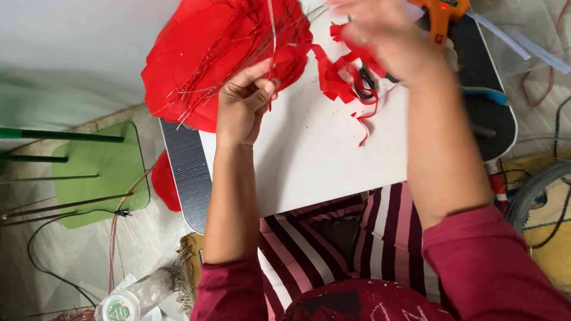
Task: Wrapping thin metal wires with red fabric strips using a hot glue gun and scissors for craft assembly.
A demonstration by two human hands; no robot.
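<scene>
Left hand (244, 104) fingers pinch upright thin wire (272, 35) beside red petals (214, 53); right hand (380, 35), blurred, grip unclear, above red paper strips (342, 80) on table (309, 160).

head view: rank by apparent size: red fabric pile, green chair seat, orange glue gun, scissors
1. red fabric pile
2. green chair seat
3. orange glue gun and scissors: both partly hidden, glue gun cropped, so unranked.

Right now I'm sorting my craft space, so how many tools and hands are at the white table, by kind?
Hands: 2, left hand pinching a thin wire, blurred right hand over red paper strips
Orange glue guns: 1
Scissors: 1
Total: 4
</scene>
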